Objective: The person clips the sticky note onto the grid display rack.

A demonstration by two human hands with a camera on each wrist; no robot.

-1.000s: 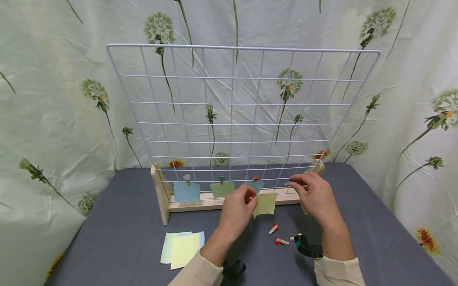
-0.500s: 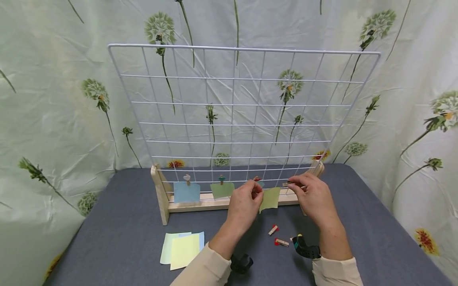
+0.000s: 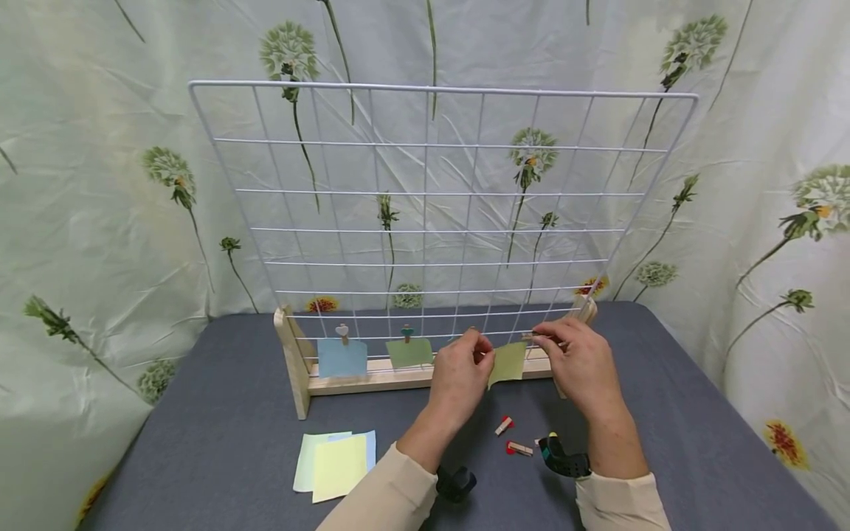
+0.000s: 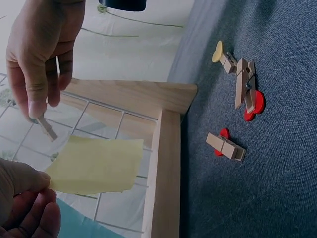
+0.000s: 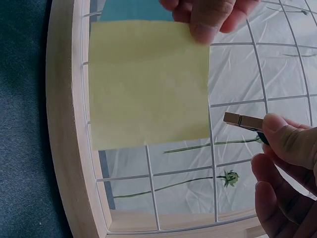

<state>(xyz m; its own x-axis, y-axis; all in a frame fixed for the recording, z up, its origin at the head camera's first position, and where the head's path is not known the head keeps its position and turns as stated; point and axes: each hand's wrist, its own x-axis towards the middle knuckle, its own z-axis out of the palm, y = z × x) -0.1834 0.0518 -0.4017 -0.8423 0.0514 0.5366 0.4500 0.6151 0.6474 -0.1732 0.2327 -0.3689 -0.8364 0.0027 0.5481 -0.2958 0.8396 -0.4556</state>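
My left hand [image 3: 461, 372] pinches a yellow paper square [image 5: 148, 84] by one corner, in front of the lower rows of a white wire grid [image 3: 425, 193]. Between thumb and fingers of my right hand [image 3: 584, 365] is a small wooden clothespin [image 5: 242, 121], its tip pointing toward the paper but apart from it. A blue note [image 3: 341, 358] and a green note [image 3: 409, 352] hang clipped on the grid at the left. Another blue note [image 4: 81, 223] is mostly hidden behind my left hand.
Loose clothespins with red tops [image 3: 519, 448] lie on the dark cloth, one with a yellow top [image 4: 218, 52] near them. A stack of paper squares [image 3: 339, 464] lies at the front left. Wooden feet and a wooden bar [image 3: 372, 380] support the grid.
My left hand has moved right and slightly up, carrying the yellow paper closer to the clothespin. The right hand has stayed almost in place, still holding the clothespin.
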